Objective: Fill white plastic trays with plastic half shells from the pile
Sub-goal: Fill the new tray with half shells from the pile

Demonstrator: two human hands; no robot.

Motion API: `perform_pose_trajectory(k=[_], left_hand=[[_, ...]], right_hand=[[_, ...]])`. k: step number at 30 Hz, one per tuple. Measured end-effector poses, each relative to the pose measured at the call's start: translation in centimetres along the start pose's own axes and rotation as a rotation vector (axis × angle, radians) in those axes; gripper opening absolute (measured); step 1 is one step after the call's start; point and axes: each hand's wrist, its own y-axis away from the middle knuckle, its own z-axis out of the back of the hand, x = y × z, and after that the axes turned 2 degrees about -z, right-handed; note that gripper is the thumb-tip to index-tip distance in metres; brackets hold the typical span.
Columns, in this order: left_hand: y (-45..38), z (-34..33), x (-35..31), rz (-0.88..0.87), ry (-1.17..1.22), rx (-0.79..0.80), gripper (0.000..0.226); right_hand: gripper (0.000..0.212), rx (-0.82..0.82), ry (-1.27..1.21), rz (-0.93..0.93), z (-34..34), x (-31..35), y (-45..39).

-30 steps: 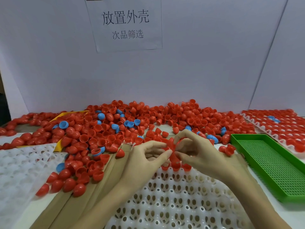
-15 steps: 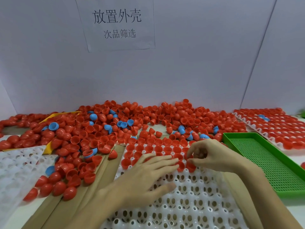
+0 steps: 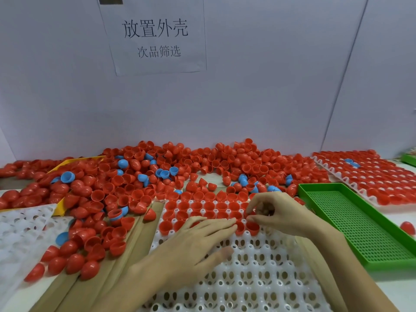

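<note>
White tray (image 3: 258, 273) is getting red shells in its far rows; left hand (image 3: 193, 242) is lying flat, fingers straight, while right hand (image 3: 276, 212) is pinching a shell (image 3: 252, 228), fingers curled.

The near rows of the white tray (image 3: 258, 273) are lying open, their cups offering free room in the lower centre of the frame. The left hand (image 3: 191, 242) is lying flat across the tray's middle, blocking the way to the filled rows from the lower left. The right hand (image 3: 276, 212) is hanging over the tray's right end with curled fingers. A pile of shells (image 3: 139, 183) is crowding the counter across the frame's middle, spilling down the left side beside the tray. The green basket (image 3: 360, 226) is standing just right of the tray, walling off that side. A filled tray (image 3: 369, 174) is occupying the upper right.
</note>
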Motion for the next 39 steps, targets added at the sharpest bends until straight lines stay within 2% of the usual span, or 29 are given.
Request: perform_pose_trajectory(k=[3, 6, 10, 14, 17, 22, 26, 29, 34, 38, 39], left_hand=[[0.1, 0.6, 0.2, 0.014, 0.028, -0.046, 0.063], [0.2, 1.1, 0.6, 0.041, 0.076, -0.076, 0.065], [0.4, 1.4, 1.6, 0.06, 0.039, -0.151, 0.065], [0.5, 1.3, 2.7, 0.042, 0.031, -0.328, 0.052], [0.5, 1.1, 2.7, 0.004, 0.035, -0.426, 0.044], [0.6, 1.1, 2.6, -0.083, -0.132, -0.391, 0.045], [0.6, 1.4, 2.4, -0.112, -0.201, -0.406, 0.047], [0.6, 1.3, 2.6, -0.092, -0.182, -0.376, 0.052], [0.7, 1.0, 2.8, -0.088, -0.186, -0.378, 0.044], [0.6, 0.9, 2.8, -0.085, -0.177, -0.359, 0.042], [0.6, 0.9, 2.8, -0.084, -0.175, -0.36, 0.042]], right_hand=[[0.008, -0.171, -0.178, 0.016, 0.8, -0.8, 0.0], [0.016, -0.287, -0.246, -0.023, 1.0, -1.8, 0.0], [0.01, -0.399, -0.267, -0.093, 0.0, -2.4, -0.4], [0.009, -0.463, -0.125, -0.118, 0.3, -2.0, -2.4], [0.011, -0.416, 0.064, -0.145, 0.9, -1.4, -5.5], [0.03, -0.152, 0.377, -0.191, 1.3, -2.1, -11.0], [0.037, 0.007, 0.562, -0.334, 1.1, -3.9, -13.0], [0.046, -0.048, 0.51, -0.367, 0.7, -4.4, -13.2], [0.029, -0.23, 0.388, -0.292, 0.8, -3.8, -11.5], [0.003, -0.361, 0.071, -0.122, 1.1, -1.4, -7.7], [0.008, -0.365, -0.054, -0.112, 1.2, -0.9, -6.5]])
